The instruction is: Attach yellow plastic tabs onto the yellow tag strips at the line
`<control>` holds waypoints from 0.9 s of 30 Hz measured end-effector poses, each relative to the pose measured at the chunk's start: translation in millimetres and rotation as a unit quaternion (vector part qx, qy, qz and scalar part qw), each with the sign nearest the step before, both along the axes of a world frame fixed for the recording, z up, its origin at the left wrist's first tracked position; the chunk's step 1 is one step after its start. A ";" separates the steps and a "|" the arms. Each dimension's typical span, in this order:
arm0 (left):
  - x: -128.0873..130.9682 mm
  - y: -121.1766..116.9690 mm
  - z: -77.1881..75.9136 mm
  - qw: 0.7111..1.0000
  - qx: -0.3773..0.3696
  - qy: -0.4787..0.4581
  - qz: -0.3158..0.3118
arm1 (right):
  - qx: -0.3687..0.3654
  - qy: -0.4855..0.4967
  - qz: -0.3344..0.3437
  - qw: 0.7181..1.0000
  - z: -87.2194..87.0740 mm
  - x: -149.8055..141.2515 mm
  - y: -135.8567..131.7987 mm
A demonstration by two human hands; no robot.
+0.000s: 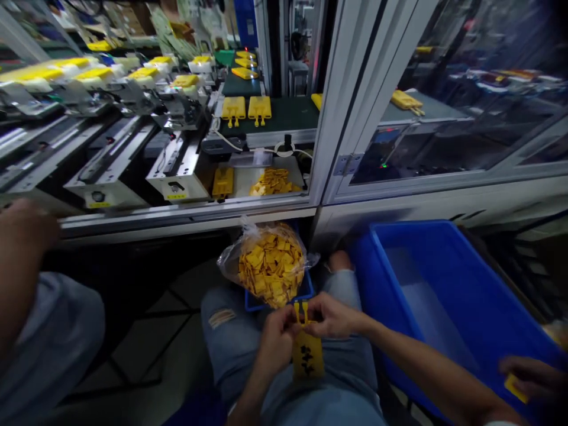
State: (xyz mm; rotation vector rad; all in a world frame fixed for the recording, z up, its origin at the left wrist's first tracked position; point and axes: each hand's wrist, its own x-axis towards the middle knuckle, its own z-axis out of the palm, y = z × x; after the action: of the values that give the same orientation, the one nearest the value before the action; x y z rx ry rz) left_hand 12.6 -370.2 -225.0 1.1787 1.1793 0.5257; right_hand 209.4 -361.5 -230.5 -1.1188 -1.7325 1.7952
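Both hands are pinching a yellow plastic pronged piece (307, 358) low at frame centre, narrow grip: left hand (276, 338) is on its side, right hand (333, 315) is closing nearer the pronged end. Its long axis is running away from the person, prongs pointing toward a clear bag of yellow pieces (271, 266). A co-worker's hand (528, 374) is holding another yellow piece (515, 389) above a blue bin (412, 223) at lower right.
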 end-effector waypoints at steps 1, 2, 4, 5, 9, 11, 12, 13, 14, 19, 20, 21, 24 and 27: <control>-1.1 2.7 -3.1 1.000 0.001 0.003 0.008 | -0.008 0.006 0.004 1.000 -3.6 -2.4 3.7; -2.5 6.0 -5.5 1.000 0.004 0.008 0.011 | -0.014 0.008 0.007 1.000 -8.0 -4.6 7.8; -6.1 14.4 -7.2 0.999 0.020 0.033 -0.007 | -0.021 -0.003 0.004 1.000 -18.4 -8.5 17.4; -8.1 19.6 -6.0 0.998 0.029 0.052 -0.033 | -0.025 -0.009 0.002 1.000 -23.8 -10.1 22.9; -16.5 46.3 20.9 0.978 0.044 0.118 -0.166 | -0.058 0.047 0.008 0.997 -41.5 -8.0 46.1; -23.3 62.6 51.6 0.975 0.074 0.141 -0.152 | -0.074 0.097 -0.033 0.992 -47.8 1.4 56.4; -28.1 71.6 70.8 0.978 0.091 0.139 -0.126 | -0.079 0.113 -0.067 0.988 -50.9 7.7 61.1; -33.5 81.6 91.4 0.982 0.108 0.126 -0.096 | -0.082 0.123 -0.104 0.984 -54.1 14.3 65.5; -39.5 92.7 112.3 0.985 0.125 0.098 -0.063 | -0.084 0.128 -0.137 0.979 -57.4 20.5 69.5; -65.3 177.4 175.3 0.926 0.352 0.110 0.074 | -0.057 0.091 -0.199 0.974 -70.3 25.3 82.2; -68.6 200.2 174.5 0.895 0.409 0.160 0.074 | -0.047 0.080 -0.195 0.976 -71.8 20.7 82.7; -71.5 223.9 169.8 0.865 0.454 0.204 0.066 | -0.037 0.074 -0.188 0.979 -72.9 15.1 82.4; -80.4 290.5 142.5 0.782 0.508 0.361 -0.027 | -0.009 0.076 -0.174 0.982 -75.4 -2.0 77.5; -90.4 332.8 117.9 0.726 0.479 0.484 -0.094 | 0.022 0.063 -0.178 0.982 -78.2 -11.8 70.8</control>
State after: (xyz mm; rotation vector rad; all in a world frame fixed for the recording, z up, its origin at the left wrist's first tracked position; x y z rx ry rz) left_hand -77.8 -37.5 -107.1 2.6670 1.6665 0.3304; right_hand 197.5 -290.6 -308.7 -1.1825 -1.3903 1.5627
